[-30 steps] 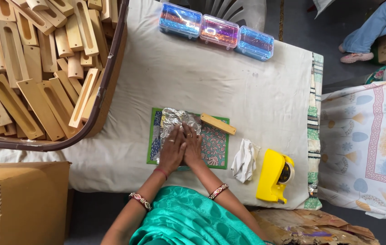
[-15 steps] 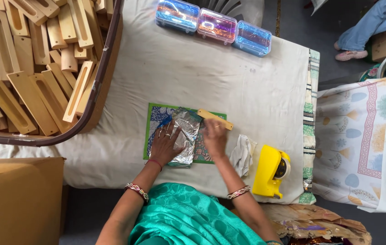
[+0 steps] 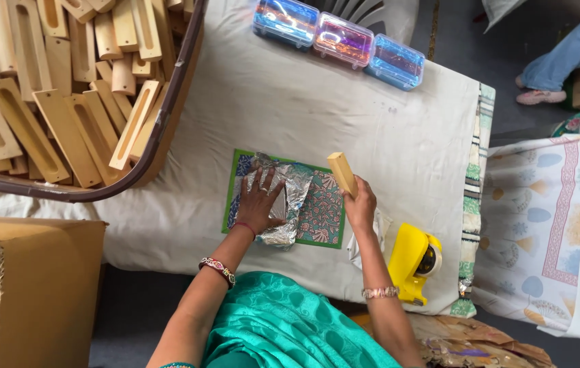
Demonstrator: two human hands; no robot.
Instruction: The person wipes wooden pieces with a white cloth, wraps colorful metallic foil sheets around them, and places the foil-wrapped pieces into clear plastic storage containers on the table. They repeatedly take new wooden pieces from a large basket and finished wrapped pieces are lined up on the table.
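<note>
My left hand [image 3: 260, 202] lies flat, fingers spread, on a crumpled sheet of silver foil [image 3: 288, 204]. The foil rests on a patterned paper sheet with a green border [image 3: 322, 211] on the cloth-covered table [image 3: 290, 109]. My right hand [image 3: 360, 204] grips a short wooden block [image 3: 341, 174] by its lower end and holds it tilted just above the right side of the patterned sheet. A white cloth [image 3: 378, 228] lies partly hidden under my right wrist.
A yellow tape dispenser [image 3: 412, 262] sits at the table's right front. Three clear plastic boxes [image 3: 339, 39] line the far edge. A large tub of wooden blocks [image 3: 65, 95] fills the left. A cardboard box [image 3: 31, 286] stands lower left. Another person's leg [image 3: 562, 61] shows top right.
My hands, pressed together on the foil a second ago, have parted. The right hand picked up the wooden block and lifted it; the left stays flat on the foil.
</note>
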